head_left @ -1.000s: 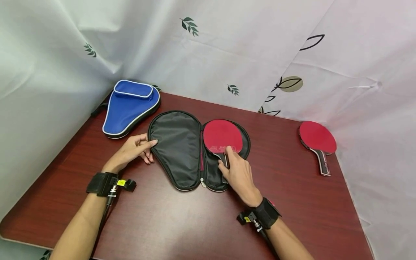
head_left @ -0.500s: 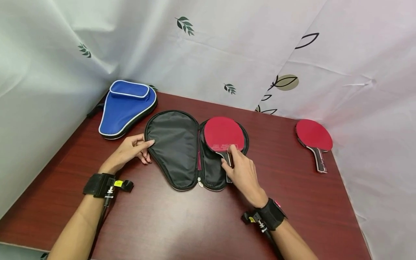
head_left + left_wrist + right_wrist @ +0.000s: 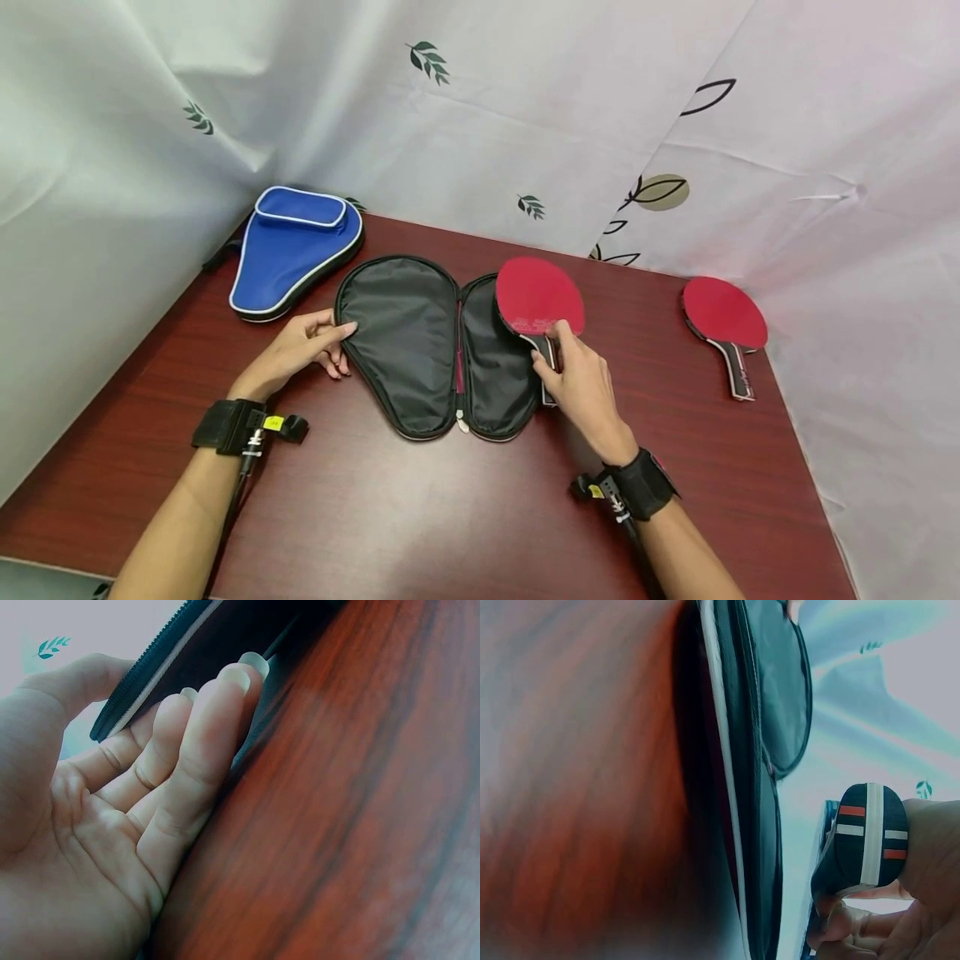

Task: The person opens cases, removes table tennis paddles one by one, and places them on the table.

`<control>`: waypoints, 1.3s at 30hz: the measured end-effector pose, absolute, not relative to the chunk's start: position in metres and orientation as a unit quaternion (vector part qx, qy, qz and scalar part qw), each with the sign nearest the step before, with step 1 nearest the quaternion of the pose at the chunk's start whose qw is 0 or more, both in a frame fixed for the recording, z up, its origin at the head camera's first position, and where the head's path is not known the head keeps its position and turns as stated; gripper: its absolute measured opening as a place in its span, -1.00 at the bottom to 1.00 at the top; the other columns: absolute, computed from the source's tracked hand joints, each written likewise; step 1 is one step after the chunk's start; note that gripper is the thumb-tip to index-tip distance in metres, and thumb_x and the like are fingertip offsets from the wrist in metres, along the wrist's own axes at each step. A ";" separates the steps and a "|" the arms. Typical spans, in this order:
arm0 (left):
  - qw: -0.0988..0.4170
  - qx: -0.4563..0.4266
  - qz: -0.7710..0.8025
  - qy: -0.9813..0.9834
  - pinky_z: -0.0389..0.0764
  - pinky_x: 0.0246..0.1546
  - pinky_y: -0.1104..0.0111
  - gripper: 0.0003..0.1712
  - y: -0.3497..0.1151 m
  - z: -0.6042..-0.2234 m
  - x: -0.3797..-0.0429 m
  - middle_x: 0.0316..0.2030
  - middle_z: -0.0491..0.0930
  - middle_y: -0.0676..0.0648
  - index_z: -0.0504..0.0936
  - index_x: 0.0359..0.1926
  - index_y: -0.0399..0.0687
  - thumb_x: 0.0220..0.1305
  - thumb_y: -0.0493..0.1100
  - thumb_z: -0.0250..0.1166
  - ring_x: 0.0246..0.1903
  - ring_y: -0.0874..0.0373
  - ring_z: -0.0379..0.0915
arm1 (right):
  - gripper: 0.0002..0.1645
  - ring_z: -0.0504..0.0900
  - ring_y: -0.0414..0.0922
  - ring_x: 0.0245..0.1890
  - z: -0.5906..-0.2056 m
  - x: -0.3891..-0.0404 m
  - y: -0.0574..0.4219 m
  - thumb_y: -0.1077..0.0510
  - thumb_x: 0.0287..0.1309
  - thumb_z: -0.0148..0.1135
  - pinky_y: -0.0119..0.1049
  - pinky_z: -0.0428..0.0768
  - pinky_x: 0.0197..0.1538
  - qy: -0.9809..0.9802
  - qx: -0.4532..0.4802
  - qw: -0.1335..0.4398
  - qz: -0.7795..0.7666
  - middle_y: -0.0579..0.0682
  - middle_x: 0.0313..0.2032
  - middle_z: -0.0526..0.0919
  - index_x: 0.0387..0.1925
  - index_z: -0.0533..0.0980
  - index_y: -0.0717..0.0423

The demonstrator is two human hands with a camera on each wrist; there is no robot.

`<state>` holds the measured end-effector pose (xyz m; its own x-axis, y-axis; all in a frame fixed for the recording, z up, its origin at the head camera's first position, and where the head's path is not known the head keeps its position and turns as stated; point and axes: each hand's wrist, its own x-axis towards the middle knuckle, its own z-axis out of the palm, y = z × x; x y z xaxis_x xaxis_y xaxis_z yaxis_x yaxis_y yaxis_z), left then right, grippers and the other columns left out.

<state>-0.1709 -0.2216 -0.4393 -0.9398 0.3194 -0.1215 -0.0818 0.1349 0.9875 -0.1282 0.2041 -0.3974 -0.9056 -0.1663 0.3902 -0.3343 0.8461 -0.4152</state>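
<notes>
An unzipped black paddle case (image 3: 401, 342) lies spread flat, its two halves joined along a middle seam. My left hand (image 3: 307, 346) pinches the left edge of that case, thumb on top and fingers underneath; the left wrist view shows the zipper edge (image 3: 150, 671) between them. With my right hand (image 3: 588, 383) I grip the handle of a red table tennis paddle (image 3: 538, 293), which overlaps the upper right of the case's right half. In the right wrist view the striped butt of its handle (image 3: 871, 834) appears above the case's side (image 3: 735, 750).
A blue paddle case (image 3: 292, 250) with white piping lies at the back left. A second red paddle (image 3: 725, 315) rests near the right edge of the brown table (image 3: 420, 525). White patterned curtain (image 3: 480, 125) hangs behind and on both sides.
My right hand has lifted the paddle and carried it up and to the right, uncovering more of the case's right half. My left hand keeps its pinch on the case edge.
</notes>
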 end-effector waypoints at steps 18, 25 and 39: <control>0.157 0.080 0.650 0.739 0.70 -0.47 0.03 -0.55 -0.217 -0.441 -0.175 -0.55 0.54 -0.36 0.47 -0.17 -0.38 0.44 0.01 0.26 -0.50 -0.22 0.66 | -0.59 0.42 -0.08 -0.63 -0.379 -0.154 0.258 0.11 0.23 0.40 -0.18 0.33 -0.47 -0.941 0.079 0.210 0.255 0.03 -0.58 0.49 0.00 0.45 0.17; 0.145 0.076 0.649 0.743 0.69 -0.50 0.03 -0.56 -0.218 -0.440 -0.170 -0.56 0.52 -0.35 0.47 -0.17 -0.40 0.46 -0.01 0.25 -0.51 -0.21 0.65 | -0.60 0.39 -0.09 -0.64 -0.380 -0.161 0.270 0.11 0.25 0.38 -0.20 0.30 -0.50 -0.939 0.080 0.207 0.261 0.03 -0.58 0.47 0.00 0.45 0.20; 0.152 0.086 0.645 0.744 0.70 -0.49 0.05 -0.61 -0.218 -0.441 -0.170 -0.54 0.55 -0.36 0.49 -0.12 -0.38 0.48 -0.04 0.22 -0.51 -0.18 0.66 | -0.61 0.45 -0.03 -0.58 -0.395 -0.172 0.305 0.12 0.23 0.38 -0.16 0.32 -0.45 -0.943 0.039 0.215 0.253 0.07 -0.56 0.52 0.01 0.47 0.18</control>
